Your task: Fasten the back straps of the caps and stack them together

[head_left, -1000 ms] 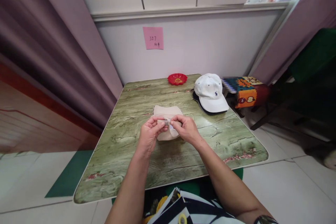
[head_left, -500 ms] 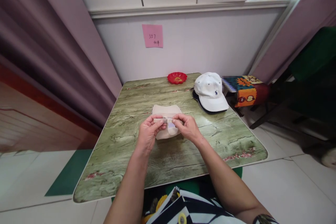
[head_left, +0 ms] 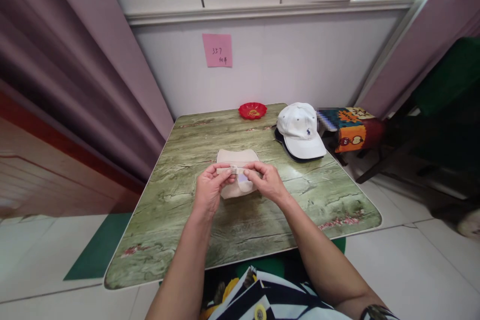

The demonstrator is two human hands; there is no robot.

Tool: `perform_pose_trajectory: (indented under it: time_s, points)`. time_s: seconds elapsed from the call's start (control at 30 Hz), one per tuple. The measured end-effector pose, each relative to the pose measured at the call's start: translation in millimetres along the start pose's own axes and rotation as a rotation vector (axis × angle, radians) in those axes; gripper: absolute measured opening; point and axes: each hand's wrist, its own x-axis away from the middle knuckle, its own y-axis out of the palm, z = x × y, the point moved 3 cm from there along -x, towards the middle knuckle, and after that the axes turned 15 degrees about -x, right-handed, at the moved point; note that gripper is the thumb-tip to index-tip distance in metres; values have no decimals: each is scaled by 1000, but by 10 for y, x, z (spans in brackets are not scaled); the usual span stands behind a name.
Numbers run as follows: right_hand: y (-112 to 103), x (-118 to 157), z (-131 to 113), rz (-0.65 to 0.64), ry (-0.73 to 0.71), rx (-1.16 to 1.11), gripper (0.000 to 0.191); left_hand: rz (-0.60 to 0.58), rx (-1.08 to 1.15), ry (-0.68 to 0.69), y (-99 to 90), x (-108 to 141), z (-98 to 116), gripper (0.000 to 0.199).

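A beige cap (head_left: 234,156) lies on the table in front of me, its back strap toward me. My left hand (head_left: 212,185) pinches the left end of the cap's adjusting strap (head_left: 222,171) between thumb and fingers. A small buckle (head_left: 233,169) shows between my two hands on that strap. My right hand (head_left: 264,180) has its thumb and fingertips closed on the strap's other end, just right of the buckle. Below the strap, a pale label (head_left: 243,178) is visible inside the cap's opening. Whether the strap runs through the buckle is too small to tell.
A white cap (head_left: 299,122) rests on top of a dark cap (head_left: 296,156) at the table's right edge. At the back stands a red scalloped dish (head_left: 252,110). A stool with a colourful cover (head_left: 350,132) is beyond the right side. A pink note (head_left: 217,50) hangs on the wall.
My left hand has shifted slightly left with its strap end. My right hand has barely moved and keeps its pinch. The cap stays in place.
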Motion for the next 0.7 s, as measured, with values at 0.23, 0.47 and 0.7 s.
perform_pose_trajectory:
  time_s: [0.23, 0.47, 0.7]
  points:
    - [-1, -1, 203, -62, -65, 424, 81, 117, 17, 24, -140, -207, 12, 40]
    - [58, -224, 537, 190, -33, 588, 57, 72, 23, 78, -136, -406, -101, 42]
    - [10, -235, 138, 46, -142, 468, 65, 32, -25, 58, -90, -367, -117, 41]
